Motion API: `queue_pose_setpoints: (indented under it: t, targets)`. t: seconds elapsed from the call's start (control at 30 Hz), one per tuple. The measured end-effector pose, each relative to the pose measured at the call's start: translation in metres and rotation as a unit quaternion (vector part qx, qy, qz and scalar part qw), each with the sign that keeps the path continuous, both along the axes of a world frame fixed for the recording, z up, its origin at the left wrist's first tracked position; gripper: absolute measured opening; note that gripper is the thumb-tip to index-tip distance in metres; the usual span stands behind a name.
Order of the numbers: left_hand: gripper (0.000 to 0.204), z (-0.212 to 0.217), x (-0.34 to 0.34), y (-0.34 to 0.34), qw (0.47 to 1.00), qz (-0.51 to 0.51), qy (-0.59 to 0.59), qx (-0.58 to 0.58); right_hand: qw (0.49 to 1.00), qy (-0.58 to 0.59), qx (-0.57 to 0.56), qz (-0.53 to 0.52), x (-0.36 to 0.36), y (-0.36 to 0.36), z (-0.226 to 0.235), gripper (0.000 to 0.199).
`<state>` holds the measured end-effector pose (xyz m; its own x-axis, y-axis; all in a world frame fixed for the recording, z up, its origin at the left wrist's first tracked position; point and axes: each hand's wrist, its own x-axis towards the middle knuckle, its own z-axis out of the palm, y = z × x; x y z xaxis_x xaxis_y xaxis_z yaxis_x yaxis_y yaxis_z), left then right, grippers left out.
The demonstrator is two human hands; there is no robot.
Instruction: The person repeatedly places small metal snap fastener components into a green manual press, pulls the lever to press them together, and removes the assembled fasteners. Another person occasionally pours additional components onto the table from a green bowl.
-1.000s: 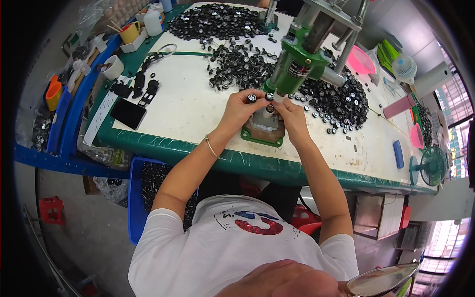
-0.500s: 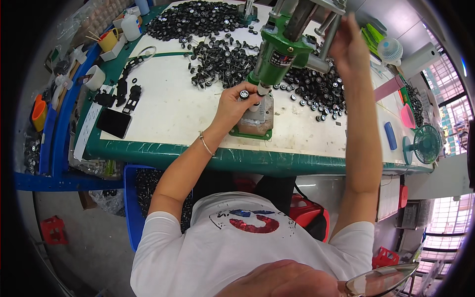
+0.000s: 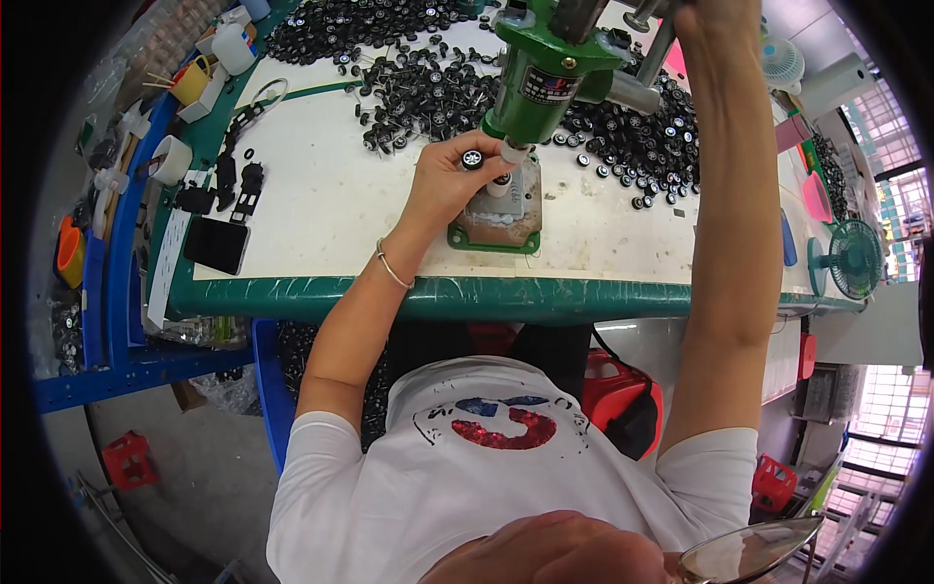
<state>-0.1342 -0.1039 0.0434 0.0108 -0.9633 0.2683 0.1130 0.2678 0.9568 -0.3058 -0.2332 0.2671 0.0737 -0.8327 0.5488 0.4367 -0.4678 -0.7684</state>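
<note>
A green hand press (image 3: pixel 538 88) stands on the table, its ram above a small grey base plate (image 3: pixel 496 234). My left hand (image 3: pixel 443 185) is beside the ram, with a small black toy wheel with a silver hub (image 3: pixel 472 160) pinched between thumb and fingers. Under the ram, a second dark wheel (image 3: pixel 502 179) sits on a pale post, close to my left fingertips. My right hand (image 3: pixel 715 21) is raised at the upper edge, its fingers closed round the metal press lever (image 3: pixel 658 54); part of this hand is cut off.
Heaps of black wheels (image 3: pixel 418 97) lie behind and right of the press. Dark plastic parts (image 3: pixel 250 185) and a flat black square (image 3: pixel 216 244) lie to the left. A green fan (image 3: pixel 854 258) stands at the right. A blue bin (image 3: pixel 272 380) is below the table edge.
My right hand has moved up and slightly right at the lever, partly leaving the view. My left hand still pinches the wheel beside the ram. The whole view has shifted a little.
</note>
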Motion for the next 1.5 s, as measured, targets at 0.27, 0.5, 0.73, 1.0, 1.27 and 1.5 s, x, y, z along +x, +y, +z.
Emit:
queue_pose_setpoints:
  t: [0.27, 0.5, 0.73, 1.0, 1.27, 1.5]
  targets:
    - [0.007, -0.005, -0.001, -0.003, 1.000, 0.001, -0.009, -0.020, 0.975, -0.128, -0.021, 0.179, -0.009, 0.036, -0.001, 0.025]
    - [0.010, -0.013, -0.001, 0.000, 1.000, 0.017, -0.012, -0.002, 0.957, -0.016, -0.272, -0.104, -0.003, 0.102, -0.020, 0.033]
    - [0.026, -0.011, -0.013, 0.007, 0.998, 0.002, 0.060, 0.008, 0.964, -0.054, -0.213, -0.147, 0.013, 0.109, -0.020, 0.037]
    - [0.026, -0.009, -0.016, 0.003, 0.992, 0.013, 0.121, 0.018, 0.983, -0.047, 0.022, 0.179, -0.034, -0.057, -0.018, 0.021]
    - [0.027, -0.031, 0.069, 0.000, 0.955, 0.107, 0.206, 0.184, 0.998, 0.032, 0.045, 0.006, -0.028, -0.001, -0.061, 0.034]
    - [0.016, -0.038, 0.068, -0.017, 0.917, 0.166, -0.357, 0.059, 0.845, 0.511, -0.011, -0.158, -0.090, 0.028, -0.209, 0.021]
